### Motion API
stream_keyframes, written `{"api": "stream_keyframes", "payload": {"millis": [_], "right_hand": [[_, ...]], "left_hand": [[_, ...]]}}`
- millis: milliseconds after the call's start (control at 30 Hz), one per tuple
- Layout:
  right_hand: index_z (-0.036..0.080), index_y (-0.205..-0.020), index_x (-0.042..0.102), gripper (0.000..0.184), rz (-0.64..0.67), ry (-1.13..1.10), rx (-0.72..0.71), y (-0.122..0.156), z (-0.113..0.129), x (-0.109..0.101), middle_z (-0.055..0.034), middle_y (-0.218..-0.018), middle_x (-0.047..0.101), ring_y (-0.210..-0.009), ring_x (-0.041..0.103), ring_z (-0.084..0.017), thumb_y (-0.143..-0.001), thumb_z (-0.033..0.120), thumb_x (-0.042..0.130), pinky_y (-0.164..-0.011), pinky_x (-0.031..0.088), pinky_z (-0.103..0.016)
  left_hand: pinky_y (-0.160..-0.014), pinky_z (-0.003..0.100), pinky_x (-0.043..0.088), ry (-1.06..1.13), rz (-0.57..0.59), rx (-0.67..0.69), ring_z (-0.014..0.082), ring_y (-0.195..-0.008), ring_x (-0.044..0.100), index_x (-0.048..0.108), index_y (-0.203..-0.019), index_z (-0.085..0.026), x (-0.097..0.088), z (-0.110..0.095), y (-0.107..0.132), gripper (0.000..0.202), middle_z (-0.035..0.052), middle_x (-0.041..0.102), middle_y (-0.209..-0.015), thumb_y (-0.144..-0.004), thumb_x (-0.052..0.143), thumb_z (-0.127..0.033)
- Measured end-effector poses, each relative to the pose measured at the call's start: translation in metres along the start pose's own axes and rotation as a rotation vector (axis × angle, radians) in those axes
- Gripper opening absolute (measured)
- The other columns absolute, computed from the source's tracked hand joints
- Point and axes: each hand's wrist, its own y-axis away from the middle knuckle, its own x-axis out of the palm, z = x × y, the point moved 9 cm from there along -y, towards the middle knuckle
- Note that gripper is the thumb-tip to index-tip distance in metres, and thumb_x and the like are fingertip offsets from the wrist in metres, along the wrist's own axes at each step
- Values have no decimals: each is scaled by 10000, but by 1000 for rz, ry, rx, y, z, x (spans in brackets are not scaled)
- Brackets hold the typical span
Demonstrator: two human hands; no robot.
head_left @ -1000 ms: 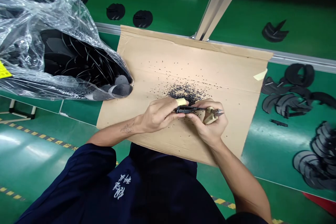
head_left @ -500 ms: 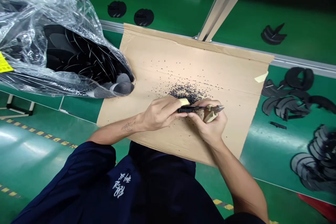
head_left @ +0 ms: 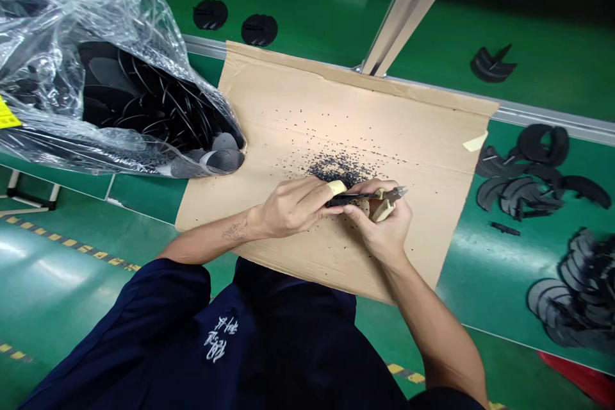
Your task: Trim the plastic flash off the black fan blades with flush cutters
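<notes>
Black strip (head_left: 346,200): pinched in left hand (head_left: 288,208) fingers, other end at the right fingertips.
Nippers (head_left: 387,200), cream handles: right hand (head_left: 384,230) fingers clamped round them.
Black chips (head_left: 339,170): on cardboard (head_left: 336,96), just beyond both fingertips.
Shirt writing (head_left: 218,339), white: unreadable.
Yellow label (head_left: 7,116) on plastic bag (head_left: 96,77): unreadable.

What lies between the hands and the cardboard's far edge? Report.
Head view: a heap of black chips beyond the black strip in the left hand and cutters in the right hand, then scattered specks.
</notes>
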Motion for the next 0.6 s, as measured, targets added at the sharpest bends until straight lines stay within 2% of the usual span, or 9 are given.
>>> {"api": "stream_keyframes", "payload": {"millis": [133,267,467,600], "right_hand": [[241,-883,575,432,12,10,-9,0,3,0,-19,-873,692,-822,690,-196,-747,517,877,-768,574,-360],[241,-876,583,475,1,4,35,0,-1,-1,-17,-878,679,-835,668,-195,-705,559,892,-783,561,-363],[253,-901,606,551,50,-26,164,2,-14,7,26,-779,593,-671,542,-153,-628,622,910,-594,487,-304],[249,-919,600,580,81,-74,230,4,-21,11,25,-772,576,-669,530,-153,-648,688,865,-603,486,-305]], "left_hand": [[-605,263,591,16,-9,3,143,-635,677,626,-1087,-107,-3,-2,-3,237,47,700,-728,-1049,535,-322],[-645,249,612,77,-38,-40,132,-663,694,652,-1105,-101,-6,1,-4,261,61,732,-775,-1029,580,-341],[-643,247,618,166,-112,-99,129,-680,704,656,-1183,-104,-12,5,-6,325,64,750,-828,-1005,622,-374],[-654,244,619,187,-111,-106,130,-688,707,652,-1202,-102,-12,4,-6,370,66,756,-835,-979,660,-397]]}}
